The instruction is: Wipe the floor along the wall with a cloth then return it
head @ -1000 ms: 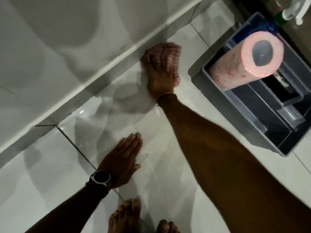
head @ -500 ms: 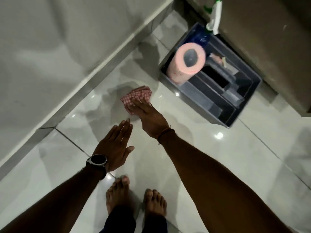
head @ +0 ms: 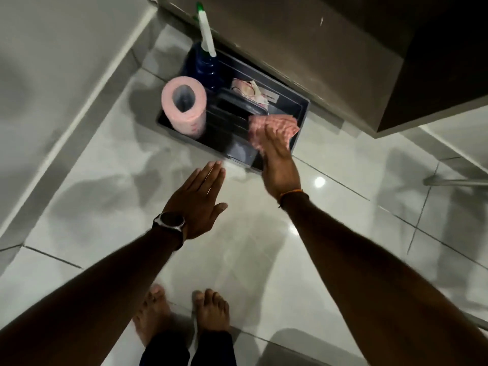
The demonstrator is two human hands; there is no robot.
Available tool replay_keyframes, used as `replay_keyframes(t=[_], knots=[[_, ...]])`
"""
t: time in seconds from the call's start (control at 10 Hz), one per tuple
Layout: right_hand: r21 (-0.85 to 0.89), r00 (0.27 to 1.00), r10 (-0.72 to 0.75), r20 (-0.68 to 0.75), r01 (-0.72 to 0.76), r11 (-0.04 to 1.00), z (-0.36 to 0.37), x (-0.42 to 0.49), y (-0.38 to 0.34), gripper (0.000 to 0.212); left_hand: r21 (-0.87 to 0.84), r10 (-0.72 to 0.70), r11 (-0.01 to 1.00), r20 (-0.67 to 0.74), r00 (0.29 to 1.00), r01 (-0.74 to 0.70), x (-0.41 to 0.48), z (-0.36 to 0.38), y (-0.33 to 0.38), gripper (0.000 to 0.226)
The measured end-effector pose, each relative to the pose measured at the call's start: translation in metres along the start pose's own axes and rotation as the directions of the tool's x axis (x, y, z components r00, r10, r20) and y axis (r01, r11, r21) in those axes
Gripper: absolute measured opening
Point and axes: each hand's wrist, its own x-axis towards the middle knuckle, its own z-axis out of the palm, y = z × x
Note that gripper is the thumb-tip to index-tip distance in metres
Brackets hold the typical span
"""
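My right hand (head: 277,165) holds a red-and-white checked cloth (head: 274,128) over the right end of a dark grey caddy (head: 301,112) on the floor; whether the cloth touches the caddy I cannot tell. My left hand (head: 196,199), with a watch on its wrist, hovers flat and open above the glossy white floor tiles (head: 111,186), holding nothing. The white wall (head: 52,62) and its grey skirting (head: 79,143) run along the left.
In the caddy stand a pink paper roll (head: 184,107), a blue spray bottle (head: 207,62) with a white nozzle, and a crumpled wrapper (head: 248,91). A brown cabinet (head: 343,48) stands behind it. My bare feet (head: 182,313) are at the bottom.
My right hand has lifted the cloth off the floor by the wall and carried it right, over the caddy. My left hand has come up off the floor. The view has risen.
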Motion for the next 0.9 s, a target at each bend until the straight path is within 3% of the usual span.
replay_keyframes(t=[0.2,0.5,0.7,0.8,0.9], knots=[[0.095,0.971,0.233,-0.056,-0.227,0.969,0.016,0.053,0.052,0.075,0.093,0.060,0.994,0.042,0.997,-0.064,0.067,0.028,-0.006,0.078],[0.090,0.945,0.311,0.105,-0.321,0.943,0.071,0.095,0.057,0.072,0.150,0.042,0.987,0.040,0.998,-0.048,0.091,0.064,-0.026,0.078],[-0.021,0.914,0.359,0.189,-0.362,0.932,0.077,0.096,0.056,0.086,0.178,0.028,0.983,0.029,0.999,-0.033,0.094,0.070,-0.025,0.079],[-0.097,0.921,0.357,0.154,-0.346,0.933,0.073,0.094,0.055,0.088,0.160,0.015,0.987,0.067,0.998,-0.026,0.093,0.065,-0.024,0.081],[-0.164,0.941,0.337,0.026,-0.329,0.930,0.062,0.083,0.044,0.091,0.112,-0.001,0.994,0.042,0.999,-0.003,0.095,0.040,-0.018,0.082]])
